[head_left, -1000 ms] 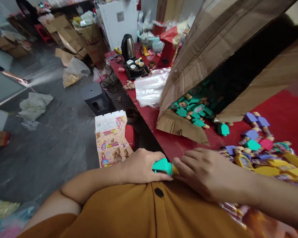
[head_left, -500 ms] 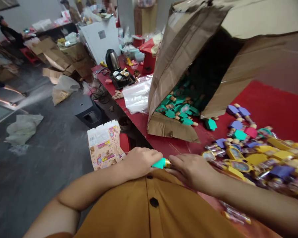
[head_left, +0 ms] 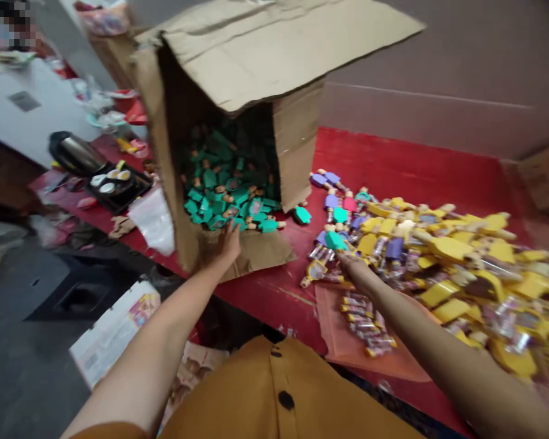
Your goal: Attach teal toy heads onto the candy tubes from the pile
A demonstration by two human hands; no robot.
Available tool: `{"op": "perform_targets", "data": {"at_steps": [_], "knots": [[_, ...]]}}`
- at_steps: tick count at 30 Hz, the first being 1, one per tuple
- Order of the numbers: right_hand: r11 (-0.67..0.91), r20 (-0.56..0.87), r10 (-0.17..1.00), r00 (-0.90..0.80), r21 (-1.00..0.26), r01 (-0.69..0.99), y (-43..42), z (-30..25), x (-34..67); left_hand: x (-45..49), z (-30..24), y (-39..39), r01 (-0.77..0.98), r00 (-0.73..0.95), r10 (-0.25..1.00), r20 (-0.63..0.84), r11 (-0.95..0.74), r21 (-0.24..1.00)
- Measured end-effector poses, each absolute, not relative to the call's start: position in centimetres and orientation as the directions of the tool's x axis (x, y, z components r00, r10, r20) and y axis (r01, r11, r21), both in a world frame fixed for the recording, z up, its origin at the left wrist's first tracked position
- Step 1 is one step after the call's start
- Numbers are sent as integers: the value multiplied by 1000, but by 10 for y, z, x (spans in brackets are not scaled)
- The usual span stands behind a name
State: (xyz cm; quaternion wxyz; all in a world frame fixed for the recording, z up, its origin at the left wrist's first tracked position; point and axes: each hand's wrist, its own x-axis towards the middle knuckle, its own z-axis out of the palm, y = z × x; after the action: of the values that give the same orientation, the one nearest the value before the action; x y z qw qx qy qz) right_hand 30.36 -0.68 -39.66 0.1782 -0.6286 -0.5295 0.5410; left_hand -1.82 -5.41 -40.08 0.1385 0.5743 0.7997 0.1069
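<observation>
Shirt point(head_left: 238, 396): one brown one, at least two dark buttons showing down the front.
Printed card point(head_left: 112, 338): lying by the left arm, white side and some pink print showing.
Orange sheet point(head_left: 336, 344): just one, sitting near the table edge, with roughly seven or more small tubes point(head_left: 363, 317) lying on it in a blurry row.
Right hand point(head_left: 354, 266): one green toy point(head_left: 335, 240) is sitting right at the fingertips, by the pile's left edge; can't tell if the fingers are pinching it or just touching it.
Left hand point(head_left: 231, 244): resting at the mouth of the box, fingertips right by the green toys in there; can't tell how wide the grip is or if it's holding anything.
Yellow toys point(head_left: 452, 247): dozens, heaping up on the right, way too jumbled for counting.
Purple toys point(head_left: 394, 248): I'm counting about six, mostly lying along the pile's left side.
Pink toy point(head_left: 349, 203): one, lying among the purples.
Loose green toy point(head_left: 302, 214): one, lying just outside the box.
Big box point(head_left: 297, 146): one, lying open on the red table point(head_left: 416, 158), with loads of green toys point(head_left: 210, 178) filling the bottom.
Tray point(head_left: 135, 196): one, holding about four white cups point(head_left: 112, 175).
Kettle point(head_left: 80, 152): one, standing just behind the tray.
</observation>
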Motion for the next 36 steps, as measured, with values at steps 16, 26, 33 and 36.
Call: {"op": "perform_targets", "data": {"at_steps": [16, 26, 33, 36], "knots": [[123, -269, 950, -161, -154, 980, -101, -499, 392, -14, -423, 24, 712, -499, 821, -276, 570, 410], [362, -254, 903, -346, 17, 932, -97, -492, 390, 7, -361, -109, 88, -394, 866, -309, 370, 925], [412, -64, 901, -429, -183, 893, -90, -452, 348, 9, -317, -198, -500, 7, 915, -404, 353, 791], [519, -10, 833, -553, -331, 788, -104, -407, 312, 12, -306, -230, -500, 151, 910, -387, 408, 764]]}}
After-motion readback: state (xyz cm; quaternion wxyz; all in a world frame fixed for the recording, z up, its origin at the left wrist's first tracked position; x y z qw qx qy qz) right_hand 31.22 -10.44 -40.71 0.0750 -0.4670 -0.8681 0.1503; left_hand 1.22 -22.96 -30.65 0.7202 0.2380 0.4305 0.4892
